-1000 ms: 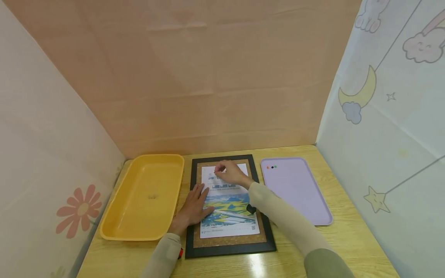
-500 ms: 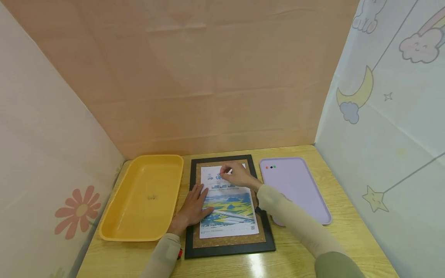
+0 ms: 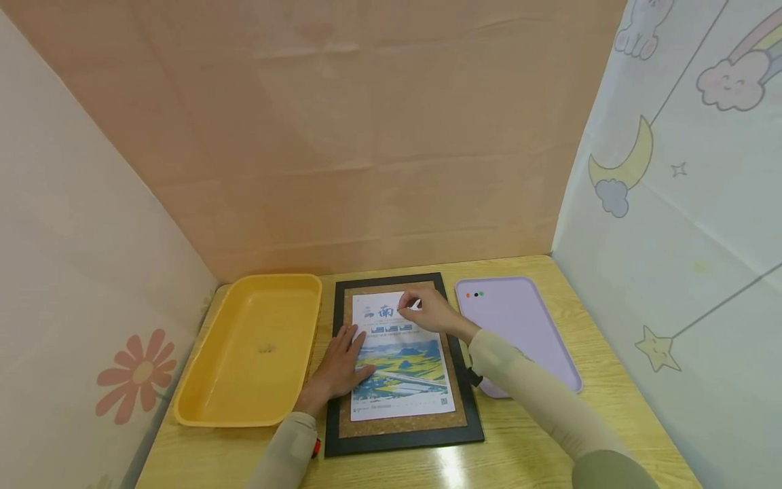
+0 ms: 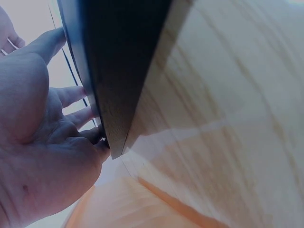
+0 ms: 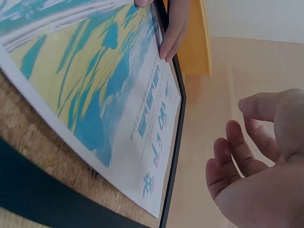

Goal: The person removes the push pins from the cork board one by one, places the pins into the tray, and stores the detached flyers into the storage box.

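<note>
My left hand (image 3: 339,360) lies flat with fingers spread on the left edge of a printed sheet (image 3: 403,407), a landscape picture under blue lettering. The sheet lies on a cork board (image 3: 397,425) with a black frame (image 3: 403,443). Over the upper right of the sheet, my right hand (image 3: 430,311) pinches thumb against index finger. A tiny dark speck, like a pin, shows at those fingertips in the head view; the right wrist view hides it. In that view the other fingers of the right hand (image 5: 266,152) are loosely curled.
A yellow tray (image 3: 314,326) stands left of the board. To the right lies a lilac tray (image 3: 519,319) with small orange (image 3: 468,295), black (image 3: 476,295) and green pieces (image 3: 481,294) near its far left corner. Fabric walls (image 3: 379,136) close in the back and sides.
My right hand has moved right across the top of the sheet, its fingers still pinched, uncovering more of the blue lettering. The left hand has stayed put.
</note>
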`<action>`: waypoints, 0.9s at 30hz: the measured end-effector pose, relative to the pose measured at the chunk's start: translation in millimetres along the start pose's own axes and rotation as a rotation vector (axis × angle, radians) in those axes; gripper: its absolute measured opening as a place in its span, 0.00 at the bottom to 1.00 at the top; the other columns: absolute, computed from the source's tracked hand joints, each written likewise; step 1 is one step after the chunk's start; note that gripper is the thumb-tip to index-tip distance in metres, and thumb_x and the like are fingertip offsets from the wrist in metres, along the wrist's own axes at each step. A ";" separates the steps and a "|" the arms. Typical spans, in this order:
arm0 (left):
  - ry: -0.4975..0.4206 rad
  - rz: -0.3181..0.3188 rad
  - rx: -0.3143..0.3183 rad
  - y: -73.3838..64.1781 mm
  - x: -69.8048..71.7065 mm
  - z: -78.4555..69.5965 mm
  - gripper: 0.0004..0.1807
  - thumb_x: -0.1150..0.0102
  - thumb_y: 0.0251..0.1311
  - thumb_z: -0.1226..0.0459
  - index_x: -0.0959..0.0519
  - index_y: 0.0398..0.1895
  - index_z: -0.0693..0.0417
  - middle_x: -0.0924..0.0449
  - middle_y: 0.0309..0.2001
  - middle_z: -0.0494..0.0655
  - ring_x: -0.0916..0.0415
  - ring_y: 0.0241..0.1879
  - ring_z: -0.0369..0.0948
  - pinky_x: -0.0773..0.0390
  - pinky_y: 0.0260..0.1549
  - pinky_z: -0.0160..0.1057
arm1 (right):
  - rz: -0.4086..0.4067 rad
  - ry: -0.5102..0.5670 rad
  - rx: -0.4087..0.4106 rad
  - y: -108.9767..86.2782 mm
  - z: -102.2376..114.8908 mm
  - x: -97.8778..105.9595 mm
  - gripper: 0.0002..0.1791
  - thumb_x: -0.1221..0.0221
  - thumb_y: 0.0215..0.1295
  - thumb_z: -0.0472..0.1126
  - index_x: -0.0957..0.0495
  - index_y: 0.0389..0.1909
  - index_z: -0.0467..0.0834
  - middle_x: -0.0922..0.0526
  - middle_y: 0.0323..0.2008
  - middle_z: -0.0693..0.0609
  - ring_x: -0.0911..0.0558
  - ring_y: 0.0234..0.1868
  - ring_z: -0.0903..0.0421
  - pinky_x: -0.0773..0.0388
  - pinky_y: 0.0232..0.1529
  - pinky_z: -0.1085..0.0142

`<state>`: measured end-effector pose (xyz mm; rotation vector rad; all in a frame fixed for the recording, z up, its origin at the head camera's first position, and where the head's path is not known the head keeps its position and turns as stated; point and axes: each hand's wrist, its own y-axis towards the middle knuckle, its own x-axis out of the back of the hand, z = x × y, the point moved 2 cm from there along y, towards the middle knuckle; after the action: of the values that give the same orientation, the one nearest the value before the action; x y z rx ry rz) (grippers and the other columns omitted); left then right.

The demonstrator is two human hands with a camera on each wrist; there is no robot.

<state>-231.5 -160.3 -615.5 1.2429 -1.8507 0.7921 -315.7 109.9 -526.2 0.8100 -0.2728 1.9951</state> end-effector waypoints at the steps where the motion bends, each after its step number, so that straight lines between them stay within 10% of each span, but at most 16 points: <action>1: 0.001 0.004 0.007 -0.1 -0.1 -0.1 0.50 0.30 0.75 0.45 0.39 0.91 0.57 0.53 0.94 0.61 0.62 0.94 0.65 0.55 0.91 0.70 | -0.003 -0.006 -0.007 -2.2 -0.5 1.4 0.02 0.33 0.80 0.40 0.13 0.43 0.47 0.10 0.45 0.52 0.16 0.49 0.57 0.22 0.53 0.62; 27: 0.002 -0.020 -0.020 -1.3 -0.2 -1.8 0.49 0.31 0.76 0.46 0.39 0.90 0.59 0.50 0.93 0.63 0.59 0.93 0.66 0.54 0.91 0.71 | -0.073 0.000 -0.099 -53.1 -36.8 49.2 0.05 0.32 0.81 0.41 0.12 0.47 0.44 0.10 0.46 0.52 0.17 0.51 0.54 0.23 0.57 0.58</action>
<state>-229.8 -159.1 -614.7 1.2460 -1.8377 0.7624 -304.5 190.3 -529.3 0.7472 -0.3346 1.8987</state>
